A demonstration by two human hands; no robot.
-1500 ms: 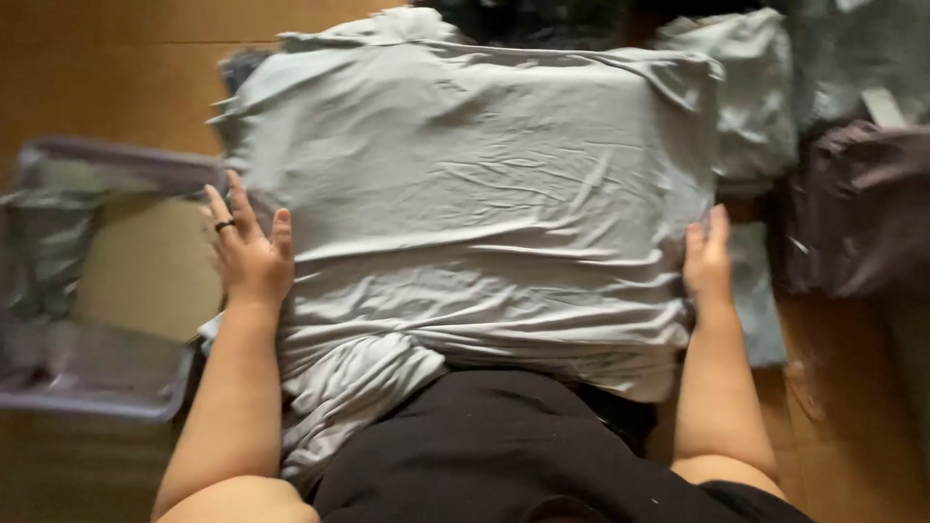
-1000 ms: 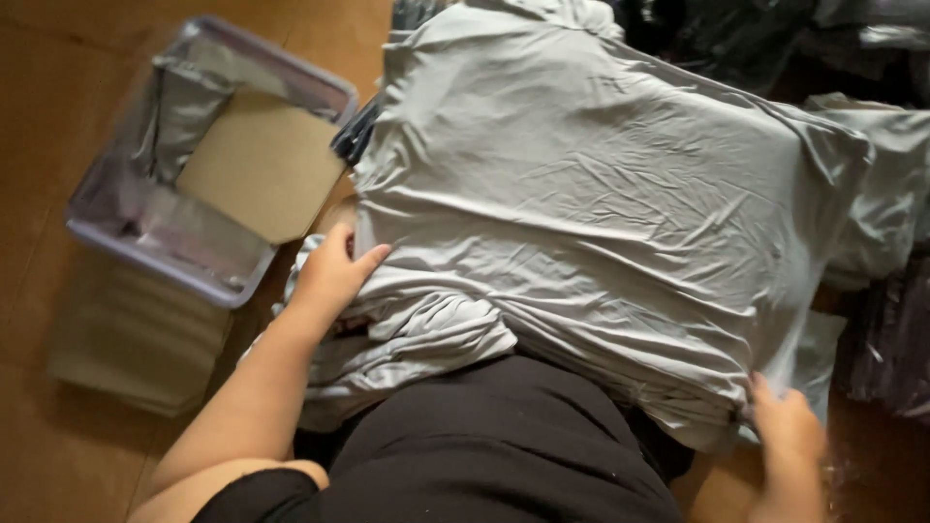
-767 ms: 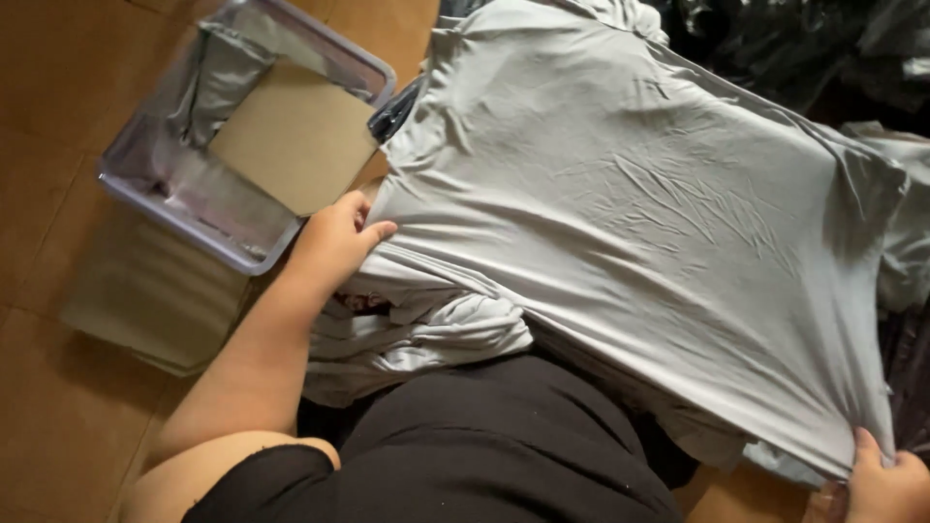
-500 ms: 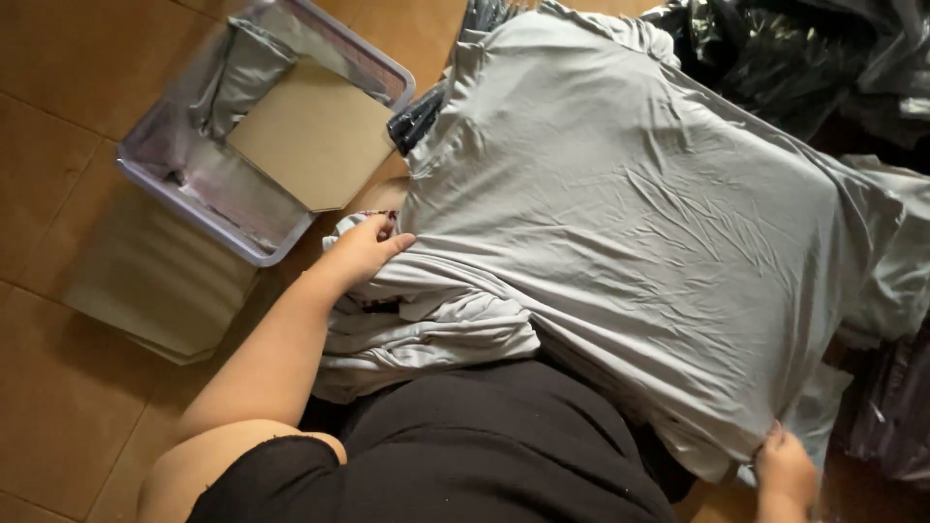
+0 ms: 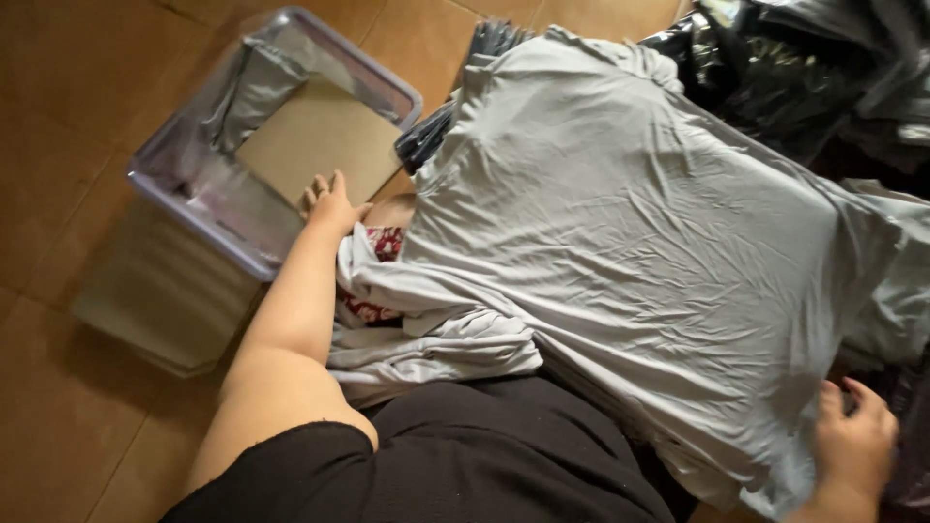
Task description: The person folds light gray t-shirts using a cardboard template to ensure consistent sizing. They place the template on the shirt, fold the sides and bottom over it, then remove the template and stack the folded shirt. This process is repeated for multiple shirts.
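A large pale grey cloth (image 5: 620, 242) lies spread and wrinkled over a flat bundle on my lap. My left hand (image 5: 331, 201) reaches past the cloth's left edge toward the clear plastic bin (image 5: 208, 208), fingers apart, holding nothing. My right hand (image 5: 854, 447) is at the cloth's lower right corner, fingers curled at its edge; the grip itself is hard to make out. A bunched grey fold (image 5: 436, 334) hangs below the left edge, with a bit of red-patterned fabric (image 5: 373, 276) showing under it.
The clear bin has a purple rim and a brown cardboard sheet (image 5: 315, 140) inside. Black plastic bags (image 5: 775, 77) lie at the top right. More grey cloth (image 5: 896, 291) sits at the far right. The floor (image 5: 77, 87) is brown tile.
My left hand has left the cloth's edge and moved out toward the bin. My right hand stays at the lower right corner. The view has tilted further left.
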